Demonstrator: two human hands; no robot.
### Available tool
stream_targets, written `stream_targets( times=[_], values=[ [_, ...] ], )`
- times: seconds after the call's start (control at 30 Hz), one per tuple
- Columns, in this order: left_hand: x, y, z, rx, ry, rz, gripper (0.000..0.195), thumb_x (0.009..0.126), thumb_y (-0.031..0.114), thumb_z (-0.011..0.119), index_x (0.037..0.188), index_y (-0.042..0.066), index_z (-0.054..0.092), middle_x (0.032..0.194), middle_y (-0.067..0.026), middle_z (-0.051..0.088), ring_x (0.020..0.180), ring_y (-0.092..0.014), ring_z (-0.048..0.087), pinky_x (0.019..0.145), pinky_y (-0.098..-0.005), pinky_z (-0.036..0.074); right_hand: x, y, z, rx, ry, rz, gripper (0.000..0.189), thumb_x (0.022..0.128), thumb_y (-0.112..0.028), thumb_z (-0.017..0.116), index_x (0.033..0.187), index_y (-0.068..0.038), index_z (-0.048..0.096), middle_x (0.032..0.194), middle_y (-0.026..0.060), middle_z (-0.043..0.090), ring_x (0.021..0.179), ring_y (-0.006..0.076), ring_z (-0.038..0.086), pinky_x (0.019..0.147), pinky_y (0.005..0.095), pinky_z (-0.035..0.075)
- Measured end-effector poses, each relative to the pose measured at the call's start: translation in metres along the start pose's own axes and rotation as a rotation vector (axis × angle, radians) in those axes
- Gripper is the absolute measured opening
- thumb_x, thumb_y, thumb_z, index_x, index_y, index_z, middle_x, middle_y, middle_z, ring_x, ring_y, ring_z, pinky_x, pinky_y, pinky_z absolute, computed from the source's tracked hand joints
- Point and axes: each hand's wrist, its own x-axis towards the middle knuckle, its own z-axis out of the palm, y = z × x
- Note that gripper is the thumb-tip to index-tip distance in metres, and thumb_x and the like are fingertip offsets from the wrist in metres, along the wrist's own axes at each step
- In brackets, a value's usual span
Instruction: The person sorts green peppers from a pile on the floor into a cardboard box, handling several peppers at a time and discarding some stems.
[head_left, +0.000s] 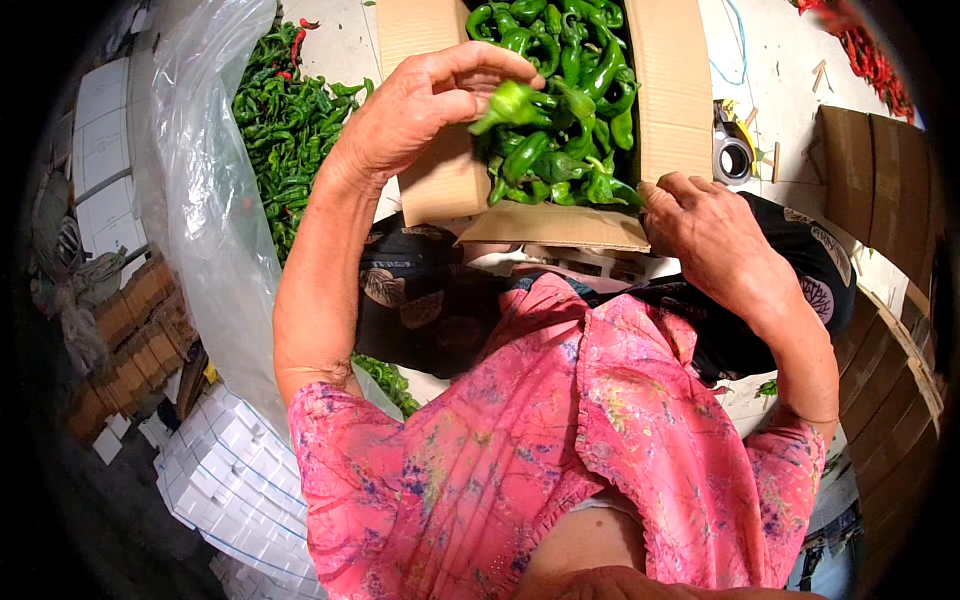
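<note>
An open cardboard box (675, 90) stands in front of me, its flaps folded outward, heaped with green peppers (570, 60). Over the box's left side my left hand (431, 101) reaches in, fingers curled above the heap. A lighter green pepper (510, 105), blurred, is right at its fingertips; whether the fingers grip it cannot be told. My right hand (694, 214) rests at the box's near right corner, its fingertips on the cardboard edge beside the near flap (555, 226); some of those fingers are hidden from view.
A large pile of green peppers (289, 150) lies on the left beside clear plastic sheeting (202, 180). Right of the box is a tape dispenser (733, 159). Red peppers (877, 67) lie at the far right, above cardboard boxes (877, 180). White stacked boxes (240, 472) stand lower left.
</note>
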Motion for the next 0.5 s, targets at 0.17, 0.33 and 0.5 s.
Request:
stream_targets(
  times=[0.17,0.33,0.5],
  values=[
    [-0.003,-0.006,0.000,-0.031,0.223,-0.108,0.033,0.094,0.011,0.057,0.125,0.001,0.061,0.117,-0.0089,0.068,0.094,-0.014,0.065,0.088,-0.0294,0.054,0.002,0.001,0.006,-0.015,-0.040,0.006,0.032,0.081,-0.007,0.064,0.112,-0.001,0.057,0.100,0.0144,0.060,0.098,0.0328,0.062,0.083,0.0425,0.052],
    [-0.011,-0.011,0.004,0.619,0.085,-0.130,0.027,0.092,0.015,0.062,0.115,0.002,0.065,0.095,-0.0020,0.070,0.083,-0.009,0.062,0.076,-0.0262,0.052,0.003,0.007,0.016,-0.129,-0.049,-0.006,0.045,0.076,-0.003,0.065,0.121,0.000,0.058,0.104,0.0156,0.062,0.097,0.0313,0.064,0.084,0.0401,0.053],
    [-0.017,-0.038,0.037,0.884,0.033,0.016,0.035,0.083,0.021,0.071,0.112,0.002,0.064,0.084,-0.0132,0.068,0.081,-0.032,0.068,0.077,-0.0374,0.053,0.003,0.012,0.022,-0.198,-0.038,-0.045,0.038,0.079,-0.003,0.061,0.116,0.000,0.058,0.100,0.0150,0.062,0.094,0.0309,0.064,0.082,0.0406,0.053]
  ],
)
